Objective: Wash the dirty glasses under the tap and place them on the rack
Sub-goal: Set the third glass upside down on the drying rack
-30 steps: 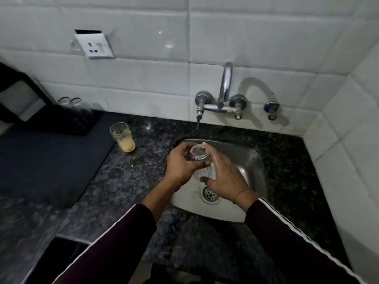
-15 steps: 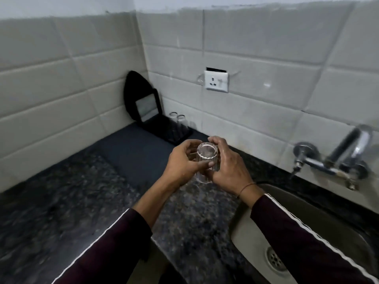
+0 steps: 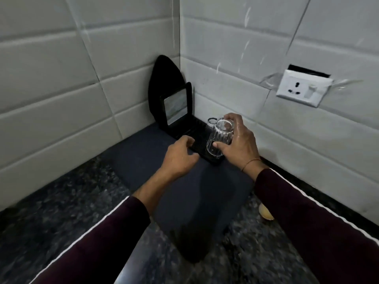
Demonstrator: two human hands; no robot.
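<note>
My right hand (image 3: 240, 143) grips a clear ribbed glass (image 3: 220, 140), held upside down and tilted over the front end of the black rack (image 3: 185, 130) in the wall corner. Whether its rim touches the rack I cannot tell. Behind it another clear glass (image 3: 211, 120) stands on the rack. My left hand (image 3: 180, 155) rests at the rack's near edge, fingers curled onto it. A glass with yellowish liquid (image 3: 265, 212) peeks out beside my right sleeve, low on the right.
The rack sits on a dark mat (image 3: 184, 193) over the speckled granite counter (image 3: 51, 218). A black upright panel with a small mirror (image 3: 176, 105) stands in the corner. A white wall socket (image 3: 301, 90) is on the tiles at right.
The view swung left from the sink to the corner. Both hands carried the glass there; my left hand let go of it and moved to the rack's edge, while my right lowered it over the rack.
</note>
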